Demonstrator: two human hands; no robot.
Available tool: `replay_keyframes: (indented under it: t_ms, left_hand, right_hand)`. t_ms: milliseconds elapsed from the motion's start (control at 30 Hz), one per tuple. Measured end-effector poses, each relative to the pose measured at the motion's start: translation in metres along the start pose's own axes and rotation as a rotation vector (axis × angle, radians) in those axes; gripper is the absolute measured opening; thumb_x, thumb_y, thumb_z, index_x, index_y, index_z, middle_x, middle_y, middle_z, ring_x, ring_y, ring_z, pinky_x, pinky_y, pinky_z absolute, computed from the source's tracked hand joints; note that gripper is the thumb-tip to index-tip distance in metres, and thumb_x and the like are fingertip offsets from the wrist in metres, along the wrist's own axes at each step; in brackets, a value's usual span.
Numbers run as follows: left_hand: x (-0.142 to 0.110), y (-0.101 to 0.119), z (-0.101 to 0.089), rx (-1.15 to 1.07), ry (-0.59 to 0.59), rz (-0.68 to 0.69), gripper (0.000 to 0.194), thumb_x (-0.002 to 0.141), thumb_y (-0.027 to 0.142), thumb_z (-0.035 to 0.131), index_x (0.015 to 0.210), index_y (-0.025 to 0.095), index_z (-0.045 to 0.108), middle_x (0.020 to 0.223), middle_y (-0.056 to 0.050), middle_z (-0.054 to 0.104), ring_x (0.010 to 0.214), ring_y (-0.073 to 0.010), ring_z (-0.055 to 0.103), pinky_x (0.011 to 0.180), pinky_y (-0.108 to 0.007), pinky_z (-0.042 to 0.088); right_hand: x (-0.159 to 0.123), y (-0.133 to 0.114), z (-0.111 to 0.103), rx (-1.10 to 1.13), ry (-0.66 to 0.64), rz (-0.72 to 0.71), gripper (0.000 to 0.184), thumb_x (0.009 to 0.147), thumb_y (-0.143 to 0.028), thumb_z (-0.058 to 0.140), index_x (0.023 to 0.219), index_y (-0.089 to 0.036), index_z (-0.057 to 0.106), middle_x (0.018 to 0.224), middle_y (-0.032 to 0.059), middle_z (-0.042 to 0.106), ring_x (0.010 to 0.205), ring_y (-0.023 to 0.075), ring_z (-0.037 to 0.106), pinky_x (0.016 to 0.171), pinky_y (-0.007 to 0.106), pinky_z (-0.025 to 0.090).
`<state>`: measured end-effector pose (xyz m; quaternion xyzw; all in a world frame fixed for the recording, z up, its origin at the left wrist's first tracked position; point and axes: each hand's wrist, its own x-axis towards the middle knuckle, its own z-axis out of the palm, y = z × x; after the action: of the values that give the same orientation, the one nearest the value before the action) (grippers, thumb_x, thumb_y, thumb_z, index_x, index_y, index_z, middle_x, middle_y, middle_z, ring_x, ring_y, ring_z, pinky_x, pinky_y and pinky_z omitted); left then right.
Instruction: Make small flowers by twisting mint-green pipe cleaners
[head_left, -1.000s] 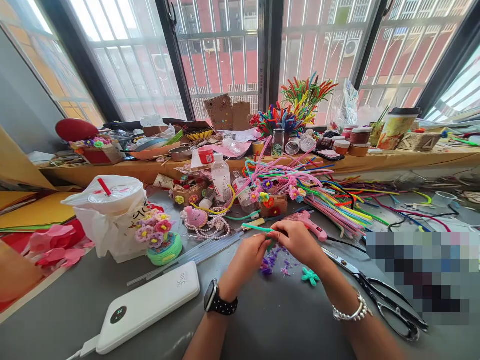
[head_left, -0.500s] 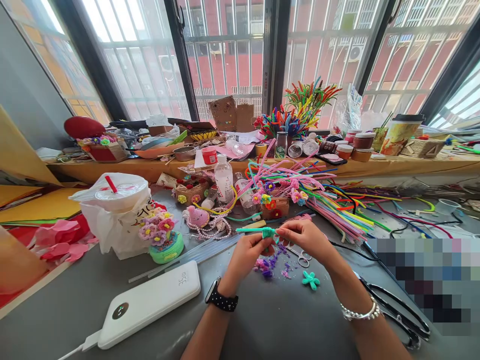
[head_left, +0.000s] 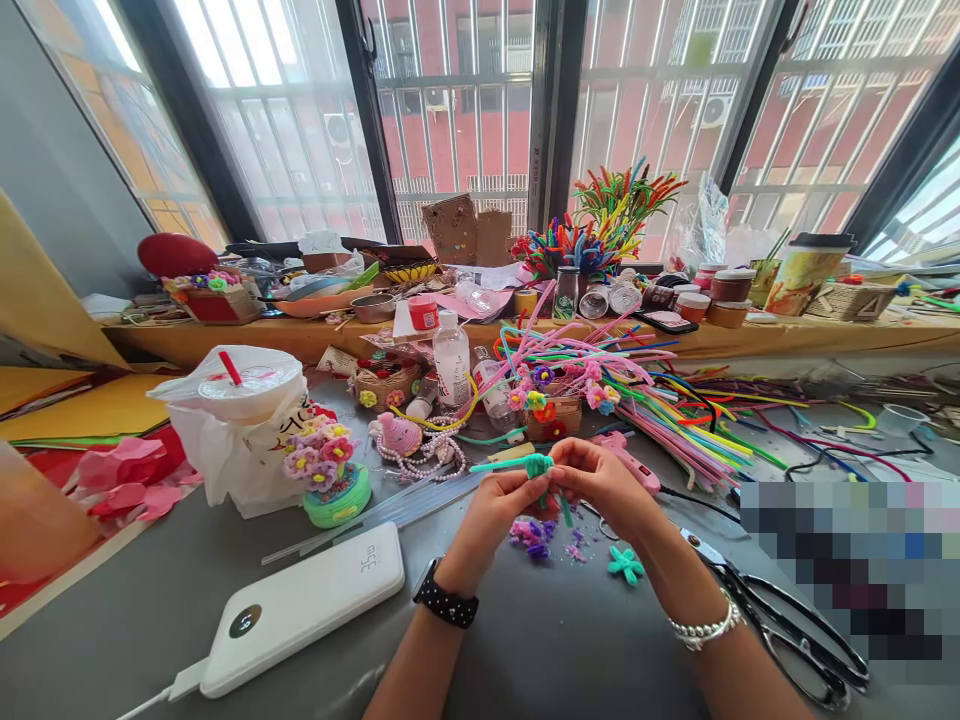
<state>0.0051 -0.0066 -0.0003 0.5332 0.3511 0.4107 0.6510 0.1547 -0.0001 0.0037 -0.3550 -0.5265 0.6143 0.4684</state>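
Observation:
Between my two hands is a teal pipe cleaner (head_left: pixel 501 464), partly coiled, with one straight end pointing left and another hanging down. My left hand (head_left: pixel 504 505) pinches the coiled part from the left. My right hand (head_left: pixel 596 480) grips it from the right, its fingertips nearly meeting the left ones; the exact finger contact is partly hidden. On the table just below and right of my hands lies a finished-looking teal pipe cleaner flower (head_left: pixel 625 565). Purple and pink fuzzy scraps (head_left: pixel 531 537) lie under my hands. A pink glue gun (head_left: pixel 631 462) lies behind my right hand.
A white power bank (head_left: pixel 304 610) with a cable lies front left. Behind it stand a potted pipe cleaner flower (head_left: pixel 335 495) and a bagged drink cup (head_left: pixel 247 385). Large black scissors (head_left: pixel 787 620) lie right of my right forearm. Loose pipe cleaners (head_left: pixel 675 430) spread across the back right.
My right hand has shifted slightly left and closer to my left hand. A teal end now hangs below the fingers. The view has moved a little.

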Motion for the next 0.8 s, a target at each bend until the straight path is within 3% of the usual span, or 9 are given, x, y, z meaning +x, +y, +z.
replay_keyframes:
  t_ms: [100,333,467,567,667,733,800]
  left_hand:
    - [0.0,0.0,-0.001,0.056,-0.011,0.011,0.027,0.069,0.038,0.058,0.067,0.011,0.065,0.06,-0.002,0.06,0.057,-0.0123,0.054,0.06,-0.024,0.043]
    - [0.002,-0.001,-0.003,0.195,-0.03,0.071,0.032,0.072,0.04,0.053,0.073,0.01,0.065,0.06,-0.003,0.058,0.057,-0.0131,0.053,0.06,-0.025,0.044]
    - [0.005,-0.007,-0.003,0.33,0.019,0.144,0.033,0.075,0.04,0.048,0.084,0.012,0.063,0.078,-0.006,0.06,0.071,-0.0165,0.054,0.063,-0.027,0.045]
    - [0.004,-0.007,-0.007,0.44,0.099,0.197,0.034,0.072,0.039,0.054,0.095,0.015,0.058,0.099,-0.01,0.055,0.09,-0.0205,0.052,0.069,-0.029,0.046]
    - [0.001,0.001,-0.016,0.422,0.226,0.239,0.048,0.068,0.037,0.06,0.11,0.017,0.049,0.109,-0.012,0.051,0.096,-0.0215,0.051,0.074,-0.031,0.046]
    - [-0.002,0.008,-0.021,0.47,0.466,0.425,0.044,0.072,0.034,0.056,0.113,0.02,0.048,0.111,-0.01,0.05,0.099,-0.0201,0.05,0.078,-0.032,0.045]
    - [-0.004,0.012,-0.023,0.668,0.596,0.638,0.034,0.073,0.028,0.056,0.106,0.021,0.055,0.108,-0.008,0.054,0.101,-0.0194,0.049,0.085,-0.033,0.041]
  right_hand:
    - [0.001,0.002,-0.003,-0.03,-0.012,0.028,0.022,0.063,-0.03,0.067,0.078,-0.014,0.063,0.063,-0.0011,0.057,0.053,0.0067,0.047,0.05,0.019,0.034]
    - [0.0,0.0,0.003,-0.119,0.037,-0.022,0.021,0.066,-0.033,0.064,0.068,-0.012,0.065,0.057,-0.0014,0.054,0.05,0.0063,0.043,0.048,0.019,0.034]
    - [0.0,-0.003,0.007,-0.229,0.101,-0.08,0.022,0.066,-0.033,0.063,0.072,-0.012,0.065,0.056,-0.0018,0.054,0.047,0.0065,0.043,0.046,0.019,0.034]
    - [0.001,-0.003,0.003,-0.277,0.164,-0.072,0.024,0.065,-0.035,0.062,0.072,-0.012,0.064,0.054,-0.0022,0.053,0.045,0.0068,0.043,0.044,0.02,0.035]
    - [0.001,-0.003,-0.005,-0.372,0.205,-0.069,0.026,0.065,-0.037,0.061,0.072,-0.012,0.064,0.051,-0.0023,0.051,0.045,0.0078,0.044,0.044,0.02,0.035]
    - [0.001,-0.003,-0.009,-0.451,0.197,-0.062,0.026,0.066,-0.037,0.06,0.071,-0.012,0.064,0.051,-0.0019,0.05,0.044,0.0082,0.044,0.043,0.02,0.035]
    - [0.001,-0.004,-0.01,-0.525,0.168,-0.06,0.026,0.066,-0.037,0.059,0.07,-0.012,0.064,0.053,-0.0009,0.051,0.044,0.0083,0.044,0.042,0.02,0.035]
